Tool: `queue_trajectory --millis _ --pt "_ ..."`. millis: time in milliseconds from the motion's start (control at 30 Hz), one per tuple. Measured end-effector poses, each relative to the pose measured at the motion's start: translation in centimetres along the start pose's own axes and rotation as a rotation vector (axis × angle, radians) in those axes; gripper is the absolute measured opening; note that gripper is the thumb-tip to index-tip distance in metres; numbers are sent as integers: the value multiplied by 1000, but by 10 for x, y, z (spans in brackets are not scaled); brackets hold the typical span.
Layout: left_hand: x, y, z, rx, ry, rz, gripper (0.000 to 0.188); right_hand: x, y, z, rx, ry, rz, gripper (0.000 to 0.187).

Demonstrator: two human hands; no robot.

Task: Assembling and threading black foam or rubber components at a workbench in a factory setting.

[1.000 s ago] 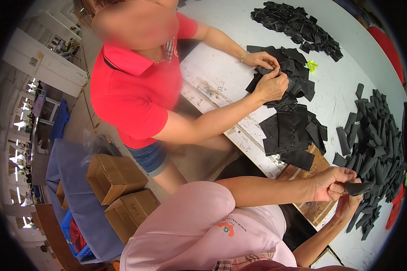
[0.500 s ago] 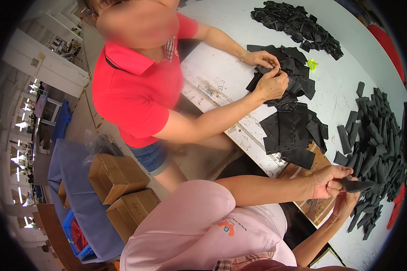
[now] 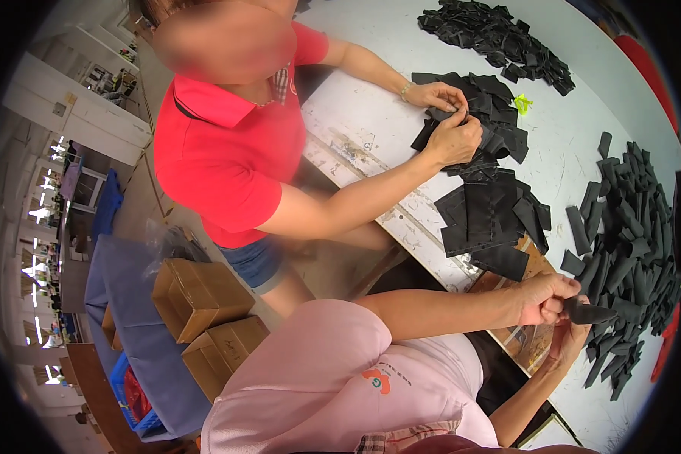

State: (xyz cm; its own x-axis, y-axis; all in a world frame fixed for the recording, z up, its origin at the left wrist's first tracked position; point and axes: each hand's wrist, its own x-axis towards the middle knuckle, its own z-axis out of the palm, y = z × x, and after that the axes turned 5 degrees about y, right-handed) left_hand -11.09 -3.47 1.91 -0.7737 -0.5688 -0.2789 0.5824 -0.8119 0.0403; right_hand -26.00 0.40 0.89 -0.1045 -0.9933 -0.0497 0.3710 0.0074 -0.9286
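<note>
L hand [image 3: 543,300] had thumb & fingers pinched tight on the near end of a dark tubular pc [image 3: 594,313], its other fingers curled in. R hand [image 3: 569,344] was just below, touching the pc's underside; its fingertips were partly hidden, so couldn't tell how far they were closed. The pc was btwn both hands, off the tabletop, w/ its free end toward a heap of similar rolled dark pcs [image 3: 634,234] on the white table [image 3: 371,106]. A brown board [image 3: 533,339] showed near the L wrist. Beyond it, flat blk pcs [image 3: 480,216] lay in a loose, overlapping pile. A co-worker [image 3: 231,163] in a red shirt was at the L, both hands [image 3: 454,140] close together over that pile, fingers bent in at a blk pc. A yellow-green scrap [image 3: 522,104] lay just beside the pile; farther off was another heap of small blk pcs [image 3: 499,41]. Lower L, well apart from the hands: 2 open cardboard boxes [image 3: 219,303], blue-grey cloth [image 3: 140,318] & a blue basket [image 3: 119,377] w/ smth red in it.
</note>
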Motion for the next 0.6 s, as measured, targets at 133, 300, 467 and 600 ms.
queue_trajectory --millis 133,300,467,600 --pt "-1 -3 21 -181 -183 -27 5 1 -38 19 -83 92 -66 27" --pt "-2 -3 -2 45 -95 55 4 7 -16 5 -183 -46 12 25" --pt "0 -9 -2 227 62 105 5 -4 -10 8 -120 82 20 28" --pt "-4 -4 21 -74 -127 33 6 0 -28 9 -133 80 -72 26"
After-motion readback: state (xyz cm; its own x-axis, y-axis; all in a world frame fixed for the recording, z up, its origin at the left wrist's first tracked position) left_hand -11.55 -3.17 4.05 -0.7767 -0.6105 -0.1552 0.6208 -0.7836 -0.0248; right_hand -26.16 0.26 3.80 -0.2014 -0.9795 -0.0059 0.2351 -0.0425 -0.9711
